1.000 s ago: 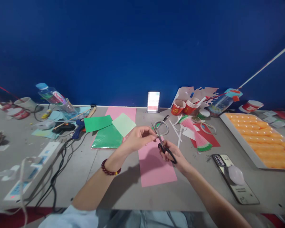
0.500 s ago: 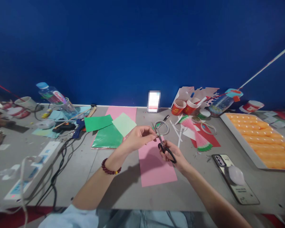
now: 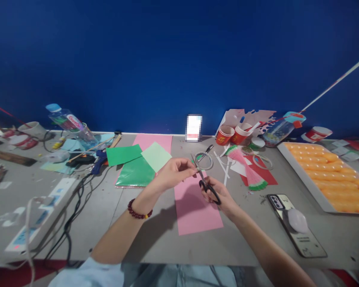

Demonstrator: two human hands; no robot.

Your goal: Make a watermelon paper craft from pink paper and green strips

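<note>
My right hand [image 3: 217,192] is closed on a pair of black-handled scissors [image 3: 204,178], fingers in the loops, blades pointing up and away. Just left of the blades, my left hand [image 3: 179,171] is pinched, thumb against fingers; what it holds is too small to make out. Both hands are above a pink sheet of paper [image 3: 197,211] on the grey table. Beyond the blades lies a coiled grey cable [image 3: 211,161]. Left of my left hand are a pale green paper square [image 3: 156,155] and green sheets [image 3: 137,171].
A pink-and-green paper fan [image 3: 248,169] lies right, near red paper cups [image 3: 225,135]. A phone [image 3: 297,227] and a tray of orange rolls [image 3: 326,175] are farther right. On the left are a power strip [image 3: 44,211], dark cables [image 3: 74,215] and a plastic bottle [image 3: 73,123].
The scissors' handles have drawn slightly closer together. My left hand has hardly moved. Another person's hand at the far left edge has gone from view.
</note>
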